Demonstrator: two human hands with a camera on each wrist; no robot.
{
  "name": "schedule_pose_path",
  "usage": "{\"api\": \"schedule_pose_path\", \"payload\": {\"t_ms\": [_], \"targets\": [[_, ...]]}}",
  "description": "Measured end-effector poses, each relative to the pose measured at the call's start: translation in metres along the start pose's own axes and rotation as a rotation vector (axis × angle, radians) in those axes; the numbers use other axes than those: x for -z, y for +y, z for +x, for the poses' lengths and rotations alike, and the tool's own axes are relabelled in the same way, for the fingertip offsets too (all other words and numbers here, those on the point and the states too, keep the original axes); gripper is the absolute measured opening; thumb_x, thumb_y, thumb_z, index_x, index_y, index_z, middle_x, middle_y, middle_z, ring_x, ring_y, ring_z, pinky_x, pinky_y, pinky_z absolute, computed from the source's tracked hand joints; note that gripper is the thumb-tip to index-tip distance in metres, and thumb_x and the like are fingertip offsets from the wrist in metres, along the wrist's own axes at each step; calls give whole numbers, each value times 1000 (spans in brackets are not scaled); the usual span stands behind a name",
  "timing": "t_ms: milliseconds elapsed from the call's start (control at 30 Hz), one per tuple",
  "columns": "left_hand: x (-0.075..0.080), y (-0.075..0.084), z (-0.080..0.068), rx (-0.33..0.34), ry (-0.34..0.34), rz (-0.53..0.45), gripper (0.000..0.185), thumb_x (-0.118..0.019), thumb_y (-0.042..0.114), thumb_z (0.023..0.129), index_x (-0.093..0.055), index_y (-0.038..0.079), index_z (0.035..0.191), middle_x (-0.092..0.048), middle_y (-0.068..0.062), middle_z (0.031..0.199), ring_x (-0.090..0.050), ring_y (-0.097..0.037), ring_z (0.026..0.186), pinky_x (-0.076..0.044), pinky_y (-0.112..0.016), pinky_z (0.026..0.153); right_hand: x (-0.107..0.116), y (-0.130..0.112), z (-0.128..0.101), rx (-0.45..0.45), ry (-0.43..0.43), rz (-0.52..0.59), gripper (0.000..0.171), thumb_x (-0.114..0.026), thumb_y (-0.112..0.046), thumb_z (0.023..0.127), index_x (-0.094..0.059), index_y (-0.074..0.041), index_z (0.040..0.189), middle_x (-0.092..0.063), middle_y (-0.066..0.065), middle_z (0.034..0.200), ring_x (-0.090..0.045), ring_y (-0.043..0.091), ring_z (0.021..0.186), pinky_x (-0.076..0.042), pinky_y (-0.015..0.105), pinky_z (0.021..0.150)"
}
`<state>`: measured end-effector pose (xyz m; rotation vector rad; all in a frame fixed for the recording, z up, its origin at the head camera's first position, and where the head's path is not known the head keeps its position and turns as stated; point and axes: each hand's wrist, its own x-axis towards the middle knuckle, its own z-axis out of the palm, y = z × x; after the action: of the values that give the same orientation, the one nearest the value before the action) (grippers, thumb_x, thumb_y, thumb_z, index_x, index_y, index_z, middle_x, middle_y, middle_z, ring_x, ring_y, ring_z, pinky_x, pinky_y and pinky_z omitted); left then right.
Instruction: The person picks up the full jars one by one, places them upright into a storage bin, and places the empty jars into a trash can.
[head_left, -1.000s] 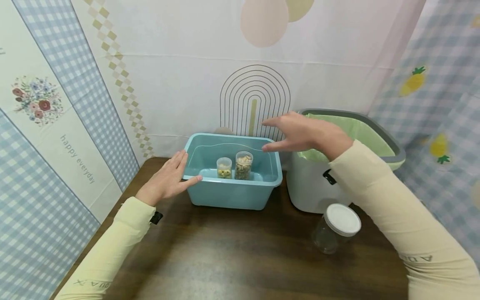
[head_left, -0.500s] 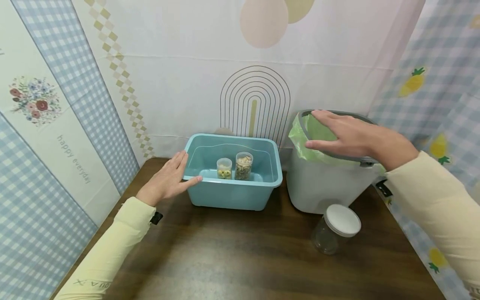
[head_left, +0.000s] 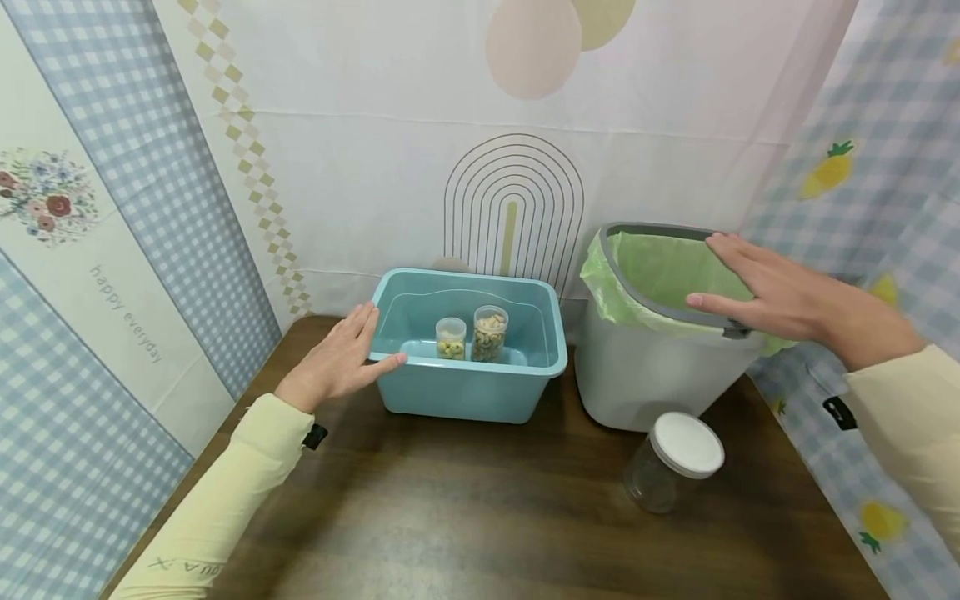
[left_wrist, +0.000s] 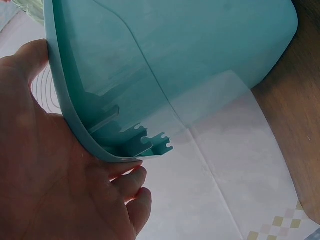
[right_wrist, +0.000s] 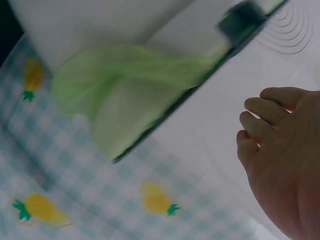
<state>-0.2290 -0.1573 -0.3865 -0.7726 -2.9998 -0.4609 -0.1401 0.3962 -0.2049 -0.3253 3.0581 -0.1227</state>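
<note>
The tub (head_left: 450,392) near the surface's (head_left: 450,508) back edge seems to be touched by the spread left hand (head_left: 339,358). The right hand (head_left: 787,296) is held open by the bin (head_left: 637,379); nothing is gripped. Reaching looks like the step; a firm hold may be needed next.

We see a place of household character, although we cannot tell if it is a real home. Creased cloths (head_left: 360,192) with cheerful prints, among them pineapples (head_left: 827,172) and the words "happy everyday" (head_left: 126,314), hang around a brown bench (head_left: 450,517). On this bench we find ordinary domestic things: a lined bin (head_left: 652,379) and a plastic tub (head_left: 465,396).
</note>
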Motion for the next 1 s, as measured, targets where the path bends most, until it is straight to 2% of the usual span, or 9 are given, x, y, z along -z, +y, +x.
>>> {"api": "schedule_pose_path", "payload": {"t_ms": [333,500,700,833,1000], "targets": [[-2,-1,1,-6,12,-5,104,-46,66,106,-9,-10,166,-6,-27,176,-8,-44,165,-13,-60,134,-15,47,-17,-54,49,41,95,-48,-54,109,5,-2,169,5,33,174,-1,58,159,-9,77,124],[-3,-2,1,-5,9,-9,104,-45,67,105,-9,-10,166,-6,-28,176,-8,-44,165,-13,-61,134,-23,64,-21,-88,33,22,93,-40,-55,111,9,-1,168,8,36,172,2,62,157,-8,81,120],[-2,-2,1,-5,12,-14,104,-46,66,105,-8,-10,166,-5,-27,176,-7,-43,165,-12,-60,134,-34,73,-24,-99,18,21,91,-36,-54,112,8,3,167,4,40,170,0,64,156,-7,80,121],[-1,-1,1,-8,7,-2,103,-45,66,106,-9,-10,166,-6,-27,176,-8,-44,165,-13,-61,134,-40,74,-25,-105,2,43,90,-33,-54,113,6,7,166,4,41,169,3,62,156,-1,78,123],[0,-1,1,-6,3,3,103,-44,66,106,-9,-10,166,-6,-27,176,-8,-44,165,-13,-61,134,-45,75,-25,-117,-8,40,90,-30,-54,113,8,8,165,6,42,169,4,62,156,0,78,123]]}}
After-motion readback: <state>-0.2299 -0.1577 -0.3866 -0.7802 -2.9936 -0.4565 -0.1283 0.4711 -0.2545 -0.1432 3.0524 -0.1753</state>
